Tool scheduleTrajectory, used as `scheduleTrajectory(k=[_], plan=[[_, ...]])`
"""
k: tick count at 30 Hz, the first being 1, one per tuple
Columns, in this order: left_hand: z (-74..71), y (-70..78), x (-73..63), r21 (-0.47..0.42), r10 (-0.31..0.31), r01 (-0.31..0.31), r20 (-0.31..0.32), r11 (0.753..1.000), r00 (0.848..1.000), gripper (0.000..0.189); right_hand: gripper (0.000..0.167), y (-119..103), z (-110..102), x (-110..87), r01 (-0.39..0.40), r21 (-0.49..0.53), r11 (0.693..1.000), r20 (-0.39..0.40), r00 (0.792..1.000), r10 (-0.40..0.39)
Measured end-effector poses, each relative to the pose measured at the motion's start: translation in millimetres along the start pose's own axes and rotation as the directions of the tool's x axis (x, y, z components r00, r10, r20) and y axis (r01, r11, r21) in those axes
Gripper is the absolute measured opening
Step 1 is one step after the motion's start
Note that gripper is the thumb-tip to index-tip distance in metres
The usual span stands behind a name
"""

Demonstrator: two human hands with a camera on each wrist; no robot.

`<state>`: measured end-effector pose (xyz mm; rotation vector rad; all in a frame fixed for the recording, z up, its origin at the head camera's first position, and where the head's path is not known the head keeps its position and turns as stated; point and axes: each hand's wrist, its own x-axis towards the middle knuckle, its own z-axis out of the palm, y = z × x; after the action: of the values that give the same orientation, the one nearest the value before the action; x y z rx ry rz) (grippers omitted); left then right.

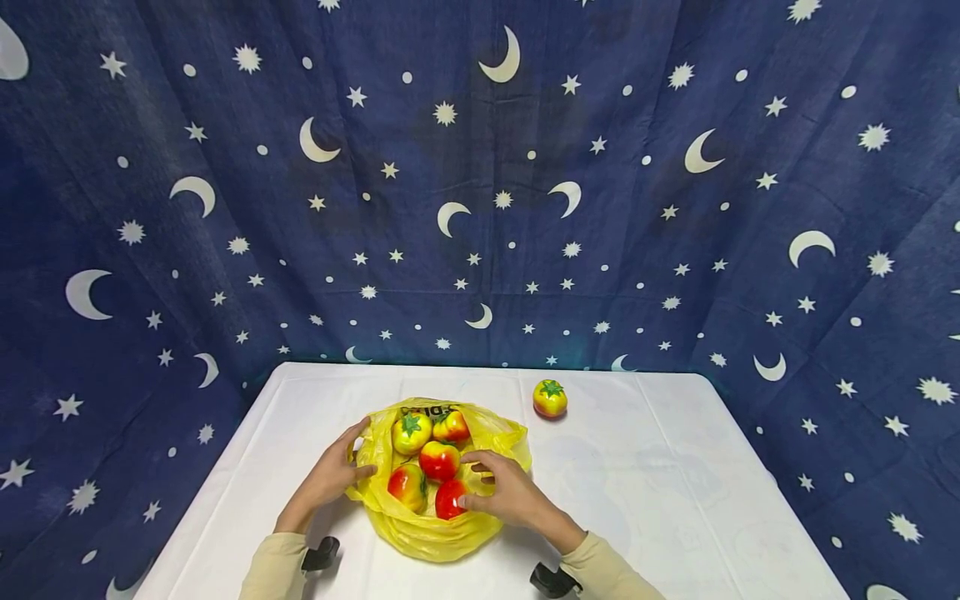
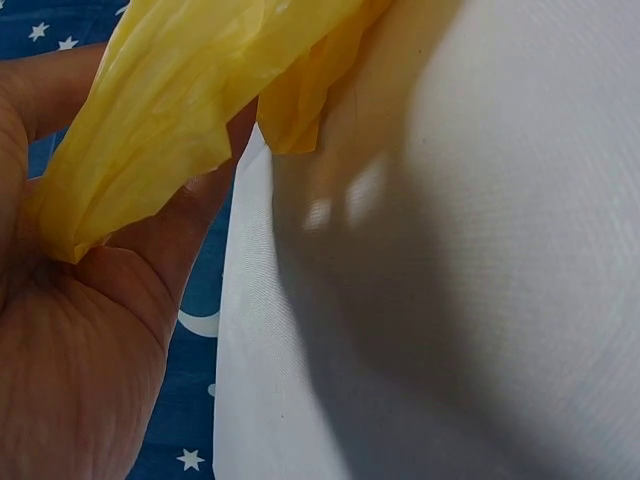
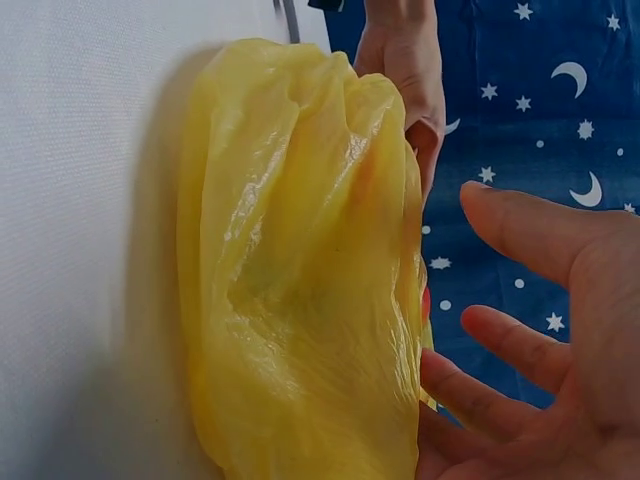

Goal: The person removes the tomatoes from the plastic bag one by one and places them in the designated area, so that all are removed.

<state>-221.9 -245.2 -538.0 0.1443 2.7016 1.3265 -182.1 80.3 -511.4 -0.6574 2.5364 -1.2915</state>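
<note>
A yellow plastic bag (image 1: 408,533) lies on the table with its mouth spread, several glossy red and yellow fruits inside. Among them are a yellow one with a green leafy top (image 1: 412,433) and a red one (image 1: 449,498) near the front. My left hand (image 1: 330,473) holds the bag's left edge, the plastic lying between thumb and fingers against the palm in the left wrist view. Over the bag's right side is my right hand (image 1: 510,493), thumb and fingers spread apart, fingertips close by the red fruit. The right wrist view shows this hand (image 3: 540,350) beside the bag's outer wall.
A single yellow-orange fruit with a green top (image 1: 550,399) stands near the table's far edge, right of the bag. White cloth covers the table (image 1: 675,500). Behind it hangs a dark blue curtain (image 1: 525,225) with moons and stars.
</note>
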Motion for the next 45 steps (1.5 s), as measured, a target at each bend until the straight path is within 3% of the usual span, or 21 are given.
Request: scheduleTrajectory(k=[7, 14, 45], plan=[[-0.4, 0.3, -0.2, -0.006, -0.015, 0.016, 0.006, 1.000, 1.000, 0.090, 0.053, 3.1, 5.3, 3.6, -0.058, 0.035, 0.998, 0.008, 0.998, 0.058], [0.0, -1.4, -0.6, -0.002, -0.004, 0.004, 0.002, 1.000, 1.000, 0.090, 0.054, 4.0, 9.4, 3.5, -0.124, -0.002, 0.992, 0.036, 0.992, 0.124], [3.2, -4.5, 0.5, -0.011, -0.012, 0.012, -0.001, 1.000, 1.000, 0.090, 0.058, 8.3, 22.6, 3.5, -0.142, -0.043, 0.989, 0.157, 0.977, 0.147]])
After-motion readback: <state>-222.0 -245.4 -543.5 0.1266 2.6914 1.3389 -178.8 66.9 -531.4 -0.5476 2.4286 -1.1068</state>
